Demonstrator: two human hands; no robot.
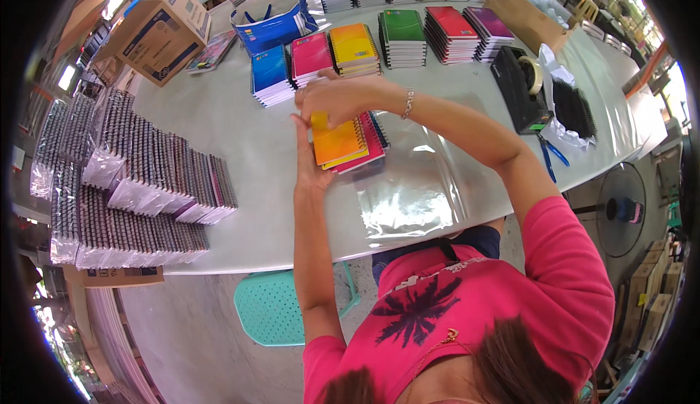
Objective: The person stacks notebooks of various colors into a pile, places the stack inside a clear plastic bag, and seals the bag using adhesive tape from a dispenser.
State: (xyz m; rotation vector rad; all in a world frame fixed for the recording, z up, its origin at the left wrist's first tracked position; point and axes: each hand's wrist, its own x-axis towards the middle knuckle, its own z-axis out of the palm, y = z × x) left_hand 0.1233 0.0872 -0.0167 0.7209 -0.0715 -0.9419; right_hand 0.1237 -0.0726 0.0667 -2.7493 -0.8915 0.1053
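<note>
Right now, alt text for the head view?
A person's left hand and right hand square up a small stack of spiral-bound notebooks, orange on top, on a grey table beside clear plastic sleeves. Bagged notebook bundles lie left; coloured notebook piles line the far edge.

Notebook stack (343, 141), held at the hands: orange cover on top, yellow and magenta beneath. Notebook piles in a row behind: blue (270, 74), pink (311, 55), yellow-orange (354, 48), green (403, 36), red (452, 32), purple (488, 30). Tape dispenser (519, 87): black. Stool (273, 309): teal, perforated. Shirt (467, 309): pink, printed with a dark palm motif.
</note>
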